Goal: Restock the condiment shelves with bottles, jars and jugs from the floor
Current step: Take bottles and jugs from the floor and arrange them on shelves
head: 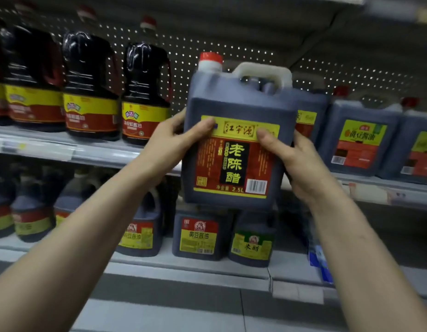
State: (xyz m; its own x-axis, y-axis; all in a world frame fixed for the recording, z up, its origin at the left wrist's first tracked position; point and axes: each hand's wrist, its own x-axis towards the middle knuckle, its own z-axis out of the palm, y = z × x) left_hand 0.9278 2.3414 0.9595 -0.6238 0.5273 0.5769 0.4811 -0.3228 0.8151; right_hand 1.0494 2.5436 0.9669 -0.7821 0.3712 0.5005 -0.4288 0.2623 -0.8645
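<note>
1. Holds a dark jug upright in the air with both hands, in front of the upper shelf and about level with its front edge.
2. Grips the jug's left side with the left hand: thumb pressed on the yellow band of the label, other fingers wrapped round the corner.
3. Grips the jug's right side with the right hand in the same way, thumb on the label, the rest tucked behind.
4. Shows a red cap at the jug's top left and a white handle beside it.
5. Leaves dark bottles with yellow and red labels standing along the upper shelf's left end.
6. Leaves square blue-grey jugs at the upper shelf's right end, one just behind the held jug.
7. Leaves smaller jugs in a row near the front edge of the lower shelf.
</note>
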